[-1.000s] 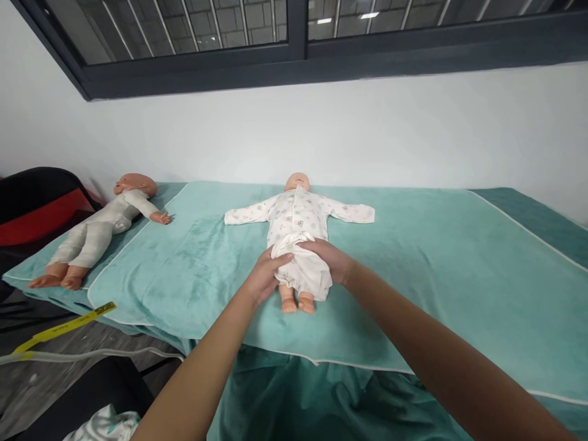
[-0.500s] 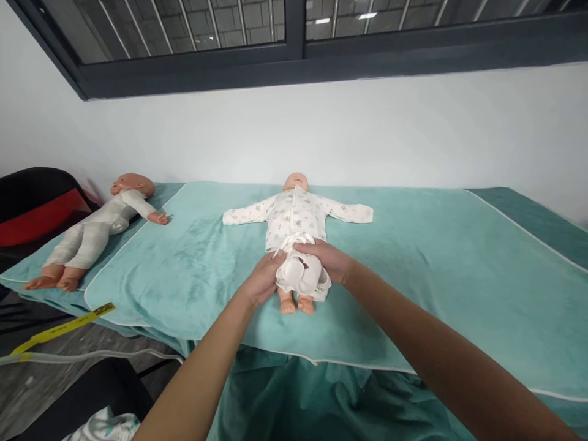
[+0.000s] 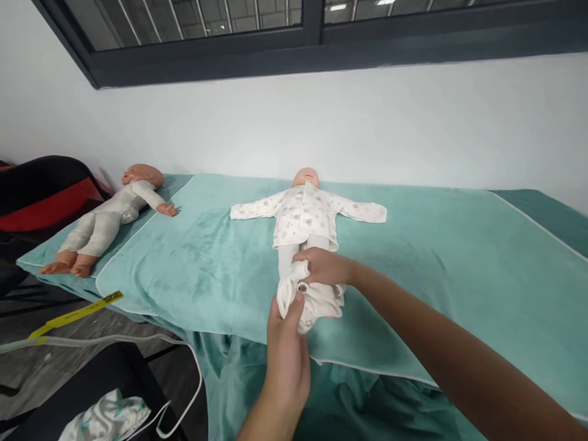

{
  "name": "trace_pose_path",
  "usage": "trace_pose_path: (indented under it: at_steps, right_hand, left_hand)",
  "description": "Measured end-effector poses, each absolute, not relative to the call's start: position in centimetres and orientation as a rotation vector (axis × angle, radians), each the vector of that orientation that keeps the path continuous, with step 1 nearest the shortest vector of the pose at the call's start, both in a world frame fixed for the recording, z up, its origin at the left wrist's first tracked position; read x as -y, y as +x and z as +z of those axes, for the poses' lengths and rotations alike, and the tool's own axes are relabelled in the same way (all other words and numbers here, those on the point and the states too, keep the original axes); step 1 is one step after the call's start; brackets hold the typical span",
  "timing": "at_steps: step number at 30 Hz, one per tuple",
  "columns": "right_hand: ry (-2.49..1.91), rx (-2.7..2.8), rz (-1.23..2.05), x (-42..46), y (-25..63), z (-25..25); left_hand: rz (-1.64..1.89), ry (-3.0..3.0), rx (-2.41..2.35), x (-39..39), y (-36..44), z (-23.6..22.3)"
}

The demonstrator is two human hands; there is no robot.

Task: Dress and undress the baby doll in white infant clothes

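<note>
A baby doll (image 3: 305, 177) lies on its back mid-table, arms spread, in a white printed jacket (image 3: 305, 211) over white leg coverings (image 3: 287, 254). Both of my hands grip a bunched white baby garment (image 3: 321, 301) over its lower legs, which hides its feet. From below, my left hand (image 3: 287, 324) pinches the near left edge, thumb on top. My right hand (image 3: 324, 266) comes from the right, its fingers closed on the upper part of the cloth near the doll's shins. Whether the doll's feet are inside the garment I cannot tell.
A second doll (image 3: 108, 220) in white lies at the table's left end. Teal cloth (image 3: 422, 263) covers the table, below a wall and window (image 3: 206, 58). At lower left are a black chair (image 3: 105, 373) with crumpled printed cloth (image 3: 108, 419), a white cable (image 3: 193, 358) and a yellow tag (image 3: 76, 314).
The garment has moved down from the doll's thighs toward its feet, baring the white-covered legs. My left hand has turned and now reaches up from below. The view has shifted slightly.
</note>
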State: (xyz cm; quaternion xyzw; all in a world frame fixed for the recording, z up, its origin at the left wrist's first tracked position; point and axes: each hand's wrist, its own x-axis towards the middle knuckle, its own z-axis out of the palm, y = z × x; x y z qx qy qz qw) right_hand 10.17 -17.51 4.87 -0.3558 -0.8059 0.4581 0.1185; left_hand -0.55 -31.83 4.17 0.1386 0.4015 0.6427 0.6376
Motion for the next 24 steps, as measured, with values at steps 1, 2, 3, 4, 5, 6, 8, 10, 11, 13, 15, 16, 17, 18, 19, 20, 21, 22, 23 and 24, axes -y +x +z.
trace_pose_path:
  at_steps: [1, 2, 3, 4, 5, 6, 8, 10, 11, 13, 15, 16, 17, 18, 19, 20, 21, 22, 23, 24]
  right_hand:
    - [-1.024, 2.450, 1.265, 17.5, 9.9, 4.9]
    - [-1.035, 2.535, 1.200, 17.6, 9.7, 4.9]
    - [-1.071, 2.605, 1.148, 17.7, 9.4, 5.0]
    - [-1.122, 2.660, 1.111, 17.9, 9.1, 5.1]
    - [-1.174, 2.698, 1.088, 18.1, 8.9, 5.2]
    - [-1.217, 2.729, 1.070, 18.3, 8.6, 5.3]
    - [-1.282, 2.784, 1.018, 18.8, 8.0, 5.5]
    - [-1.357, 2.834, 0.924, 19.3, 7.4, 5.6]
    - [-1.404, 2.853, 0.867, 19.5, 7.2, 5.6]
    - [-1.480, 2.868, 0.767, 19.8, 6.9, 5.6]
    - [-1.521, 2.876, 0.683, 20.0, 6.7, 5.5]
    - [-1.533, 2.881, 0.646, 20.0, 6.7, 5.5]
    - [-1.540, 2.885, 0.617, 20.1, 6.7, 5.5]
    - [-1.545, 2.887, 0.602, 20.1, 6.7, 5.5]
    - [-1.550, 2.886, 0.600, 20.1, 6.7, 5.5]
    - [-1.555, 2.883, 0.608, 20.1, 6.7, 5.4]
    - [-1.558, 2.878, 0.620, 20.1, 6.8, 5.4]
    - [-1.561, 2.871, 0.628, 20.1, 6.8, 5.4]
    - [-1.564, 2.862, 0.634, 20.2, 6.9, 5.4]
    - [-1.562, 2.853, 0.642, 20.2, 6.9, 5.4]
  left_hand:
    - [1.485, 0.282, -0.939, 32.4, -0.4, 3.9]
    - [1.503, 0.253, -0.970, 32.9, -0.4, 3.4]
    - [1.521, 0.230, -1.011, 33.3, -0.5, 2.8]
    - [1.532, 0.218, -1.057, 33.6, -0.7, 2.0]
    - [1.538, 0.215, -1.105, 33.7, -1.1, 1.1]
    - [1.538, 0.220, -1.156, 33.7, -1.5, 0.2]
    - [1.500, 0.259, -1.266, 33.6, -2.6, -1.5]
    - [1.422, 0.343, -1.377, 33.4, -3.6, -2.6]
    - [1.378, 0.394, -1.427, 33.4, -4.0, -2.8]
    - [1.306, 0.492, -1.489, 33.3, -4.5, -2.6]
    - [1.290, 0.538, -1.482, 33.2, -4.6, -1.9]
    - [1.296, 0.543, -1.457, 33.2, -4.6, -1.5]
    - [1.300, 0.543, -1.429, 33.1, -4.6, -1.1]
    - [1.301, 0.543, -1.404, 33.1, -4.5, -0.8]
    - [1.295, 0.545, -1.386, 33.1, -4.5, -0.5]
    - [1.286, 0.550, -1.373, 33.2, -4.4, -0.4]
    - [1.281, 0.554, -1.364, 33.2, -4.4, -0.3]
    - [1.280, 0.552, -1.358, 33.2, -4.4, -0.2]
    - [1.284, 0.545, -1.351, 33.2, -4.4, -0.2]
    - [1.286, 0.537, -1.337, 33.2, -4.5, -0.2]
